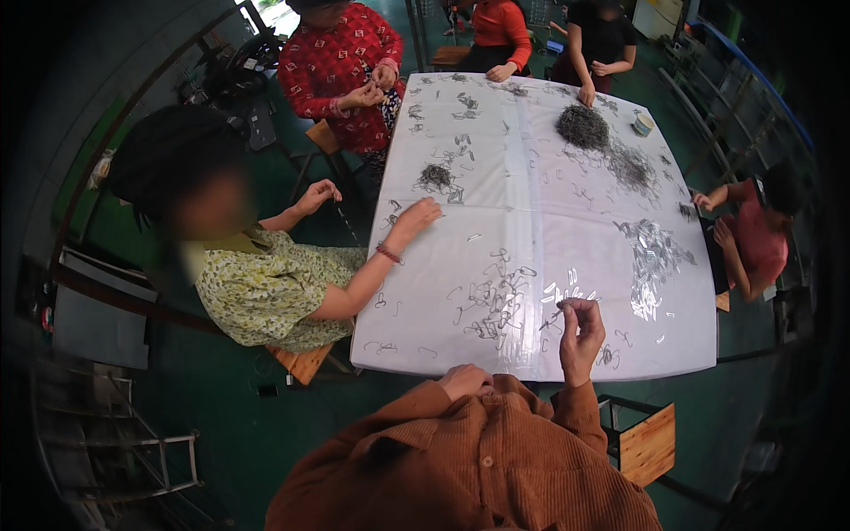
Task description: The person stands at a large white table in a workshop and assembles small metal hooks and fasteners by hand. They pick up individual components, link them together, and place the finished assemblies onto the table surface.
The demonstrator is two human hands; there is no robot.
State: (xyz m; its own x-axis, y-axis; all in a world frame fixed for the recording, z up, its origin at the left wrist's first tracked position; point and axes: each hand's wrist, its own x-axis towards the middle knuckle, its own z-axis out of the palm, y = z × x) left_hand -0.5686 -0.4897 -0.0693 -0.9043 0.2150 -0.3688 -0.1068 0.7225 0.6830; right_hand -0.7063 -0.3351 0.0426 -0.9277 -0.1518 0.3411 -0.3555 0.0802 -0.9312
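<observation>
Near the tabletop (531,354) front edge, the right hand (580,336) pinches a thin wire clip (551,319), mid-sorting, just right of the loose clips (496,301). Left hand (465,382) rests curled, seemingly empty, at that edge. Next likely needs steady fingertip alignment.

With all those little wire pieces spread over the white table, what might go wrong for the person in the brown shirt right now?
1. The right hand pinches a thin wire piece raised above the table; with so light a grip it might slip and drop among the loose wire pieces.
2. Some loose pieces lie near the near edge of the white table, so a sleeve might sweep them off.
3. The left hand rests at that edge, away from the work.
</observation>
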